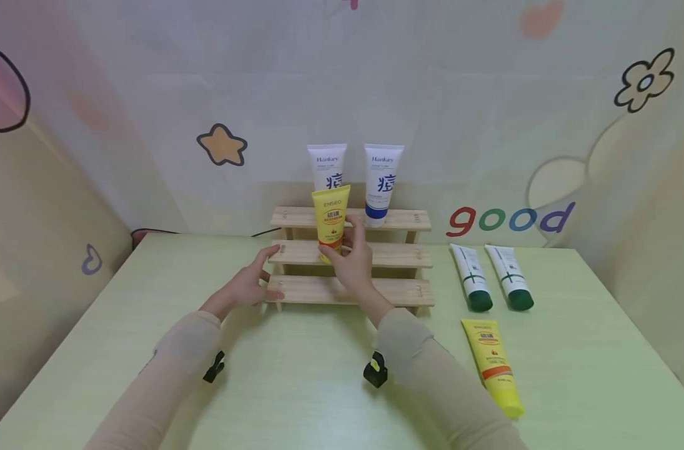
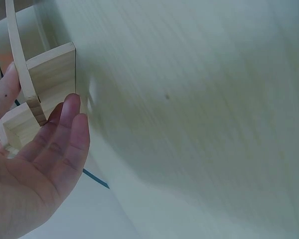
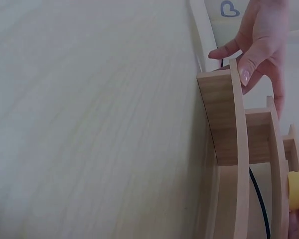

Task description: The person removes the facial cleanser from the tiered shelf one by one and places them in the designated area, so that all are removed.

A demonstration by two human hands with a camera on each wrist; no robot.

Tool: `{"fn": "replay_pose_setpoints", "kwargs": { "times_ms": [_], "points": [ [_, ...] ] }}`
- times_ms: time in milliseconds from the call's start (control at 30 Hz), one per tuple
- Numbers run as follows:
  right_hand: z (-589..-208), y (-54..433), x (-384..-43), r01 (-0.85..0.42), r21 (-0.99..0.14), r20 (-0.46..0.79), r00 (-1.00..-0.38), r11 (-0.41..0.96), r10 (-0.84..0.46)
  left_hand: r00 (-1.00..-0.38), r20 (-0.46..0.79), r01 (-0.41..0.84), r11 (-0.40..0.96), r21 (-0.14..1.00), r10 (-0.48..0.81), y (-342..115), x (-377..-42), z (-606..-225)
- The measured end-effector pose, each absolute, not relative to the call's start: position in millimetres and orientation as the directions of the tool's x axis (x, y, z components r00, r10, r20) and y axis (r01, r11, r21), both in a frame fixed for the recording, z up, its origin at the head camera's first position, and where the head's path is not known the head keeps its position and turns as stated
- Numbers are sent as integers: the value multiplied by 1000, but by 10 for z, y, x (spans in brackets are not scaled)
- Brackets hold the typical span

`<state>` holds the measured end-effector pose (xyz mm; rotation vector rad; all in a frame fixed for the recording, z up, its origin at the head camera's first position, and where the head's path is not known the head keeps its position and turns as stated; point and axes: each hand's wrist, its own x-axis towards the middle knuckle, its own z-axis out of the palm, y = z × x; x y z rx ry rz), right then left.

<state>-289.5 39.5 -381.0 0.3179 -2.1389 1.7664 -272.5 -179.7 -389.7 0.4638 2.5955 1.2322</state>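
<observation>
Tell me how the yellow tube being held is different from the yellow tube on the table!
The held tube is nearly upright; the loose tube lies flat on the table. The right grip holds the held tube; no grip holds the loose tube. Both are yellow with ENSEO lettering.

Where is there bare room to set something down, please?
The table is bare left of the left sleeve, and between it and the right sleeve. The middle wooden step is free right of the right hand. Crowded: the table's right, with two green-capped tubes and a lying yellow tube; the top step, with two white tubes; around the held yellow tube.
</observation>
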Motion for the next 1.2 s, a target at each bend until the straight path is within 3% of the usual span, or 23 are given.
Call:
{"fn": "replay_pose_setpoints", "kwargs": {
  "times_ms": [533, 833, 1200],
  "points": [
    [-3510, 918, -2351, -316, -922, 333, -942, 225, 39, -942, -120, 115, 636, 763, 313, -1810, -2729, -3945],
    [-3421, 1510, -2091, -220, -904, 269, -959, 367, 87, -936, -117, 130, 634, 762, 333, -1815, -2685, -3962],
    [-3360, 2375, -1917, -132, -840, 291, -928, 526, 232, -935, -109, 141, 636, 759, 338, -1747, -2729, -3917]
  ]
}}
